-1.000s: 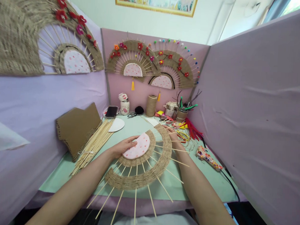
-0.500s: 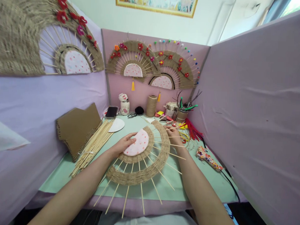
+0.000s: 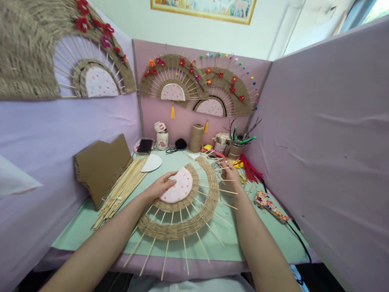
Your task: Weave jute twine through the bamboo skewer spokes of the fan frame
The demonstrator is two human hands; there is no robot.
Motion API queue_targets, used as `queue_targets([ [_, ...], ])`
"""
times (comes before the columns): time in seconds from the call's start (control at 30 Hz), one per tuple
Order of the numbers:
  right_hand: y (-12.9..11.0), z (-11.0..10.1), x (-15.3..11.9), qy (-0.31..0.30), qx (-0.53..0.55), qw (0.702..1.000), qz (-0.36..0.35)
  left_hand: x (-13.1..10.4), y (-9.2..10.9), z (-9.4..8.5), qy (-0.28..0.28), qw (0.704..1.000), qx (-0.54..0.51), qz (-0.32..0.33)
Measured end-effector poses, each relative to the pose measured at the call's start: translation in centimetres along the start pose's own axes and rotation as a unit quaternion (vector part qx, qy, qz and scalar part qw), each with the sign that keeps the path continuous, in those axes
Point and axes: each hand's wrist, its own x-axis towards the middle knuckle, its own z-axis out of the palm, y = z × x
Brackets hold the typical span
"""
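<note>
My left hand (image 3: 163, 185) grips a half-round fan at its centre, the thumb lying on a white half-circle with pink dots (image 3: 180, 187). Twine is woven around that centre and again in a wider band (image 3: 208, 206). Thin bamboo sticks (image 3: 184, 256) fan out past the band toward my body. My right hand (image 3: 229, 172) is just beyond the band's upper right end, among the stick tips. Its fingers are bent together; what they pinch is too small to make out.
To the left lie a bundle of bamboo sticks (image 3: 121, 192), a white card half-circle (image 3: 152, 163) and cardboard (image 3: 101, 164). A twine spool (image 3: 196, 138) and a tool pot (image 3: 235, 149) stand behind. At right lies a patterned glue gun (image 3: 270, 205) with its cord.
My right hand has shifted slightly outward from the fan's woven band. The fan's sticks have tilted a little, while my left hand keeps its hold.
</note>
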Motion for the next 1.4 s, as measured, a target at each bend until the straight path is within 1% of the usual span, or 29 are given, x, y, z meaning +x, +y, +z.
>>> queue_targets([
  [0.1, -0.3, -0.2, 0.1, 0.001, 0.069, 0.998, -0.001, 0.1, -0.3, -0.1, -0.011, 1.0, 0.007, -0.003],
  [0.2, -0.5, -0.3, 0.1, -0.016, 0.094, 0.995, 0.008, 0.2, -0.6, -0.2, -0.018, 1.0, 0.01, -0.007],
  [0.33, -0.6, -0.4, 0.1, -0.02, 0.094, 0.995, 0.012, 0.2, -0.7, -0.2, -0.019, 0.999, 0.013, -0.022],
  [0.43, -0.6, -0.4, 0.2, -0.003, 0.091, 0.996, 0.007, 0.2, -0.6, -0.2, -0.017, 0.999, 0.023, -0.026],
  [0.57, -0.7, -0.2, 0.4, 0.021, 0.084, 0.996, -0.028, 0.2, -0.5, -0.1, -0.014, 0.999, 0.032, -0.026],
  [0.7, -1.0, 0.1, 0.1, 0.019, 0.07, 0.996, -0.047, 0.1, -0.4, 0.0, -0.003, 0.999, 0.032, -0.023],
  [0.93, -1.4, 0.4, -0.6, -0.01, 0.075, 0.997, -0.021, -0.1, 0.1, 0.2, 0.021, 1.0, 0.017, -0.013],
  [1.03, -1.2, 0.5, -0.6, -0.031, 0.08, 0.996, -0.009, -0.1, 0.3, 0.4, 0.021, 1.0, 0.008, -0.009],
  [1.13, -0.9, 0.8, -0.6, -0.048, 0.069, 0.996, 0.004, -0.2, 0.5, 0.5, 0.033, 0.999, 0.001, -0.001],
  [1.27, -0.9, 1.2, -1.1, -0.095, 0.052, 0.993, 0.038, -0.1, 0.4, 0.5, 0.042, 0.999, -0.012, 0.0],
  [1.4, -1.6, 1.3, -1.6, -0.131, 0.052, 0.985, 0.098, 0.2, 0.1, 0.6, 0.067, 0.998, -0.011, 0.008],
])
